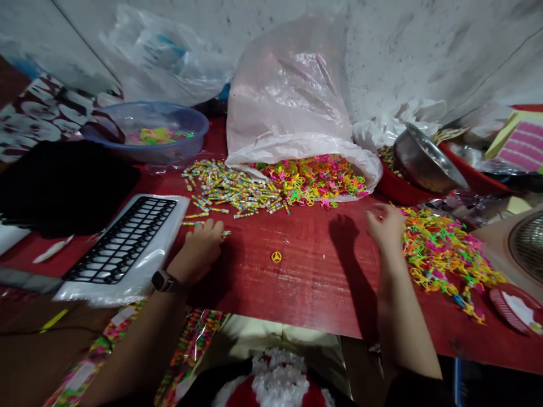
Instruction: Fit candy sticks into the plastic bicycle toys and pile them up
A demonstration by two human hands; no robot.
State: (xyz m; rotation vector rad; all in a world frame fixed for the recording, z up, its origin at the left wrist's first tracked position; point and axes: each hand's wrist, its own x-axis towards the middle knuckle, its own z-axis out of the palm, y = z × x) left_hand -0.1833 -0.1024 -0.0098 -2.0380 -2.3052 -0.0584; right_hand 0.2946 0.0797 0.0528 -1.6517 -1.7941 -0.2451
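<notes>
My left hand [200, 244], with a watch on its wrist, is low over the red table, its fingers bent down and closed around a small printed tube [227, 233] whose end sticks out by the fingertips. Just beyond it spreads a pile of similar tubes [237, 189]. My right hand [385, 225] is raised above the table on the right, its fingers curled together; whatever they hold is too small to make out. On the table between the hands lies a yellow plastic ring with spokes [276, 257]. A heap of colourful plastic pieces [445, 254] lies right of my right hand.
A large plastic bag [292, 96] lies open, spilling bright pieces [314, 178]. At left are a blue basin [148, 150], a black rack on plastic sheets [127, 237] and black cloth [63, 186]. At right stand a metal bowl [428, 161] and a fan [526, 243].
</notes>
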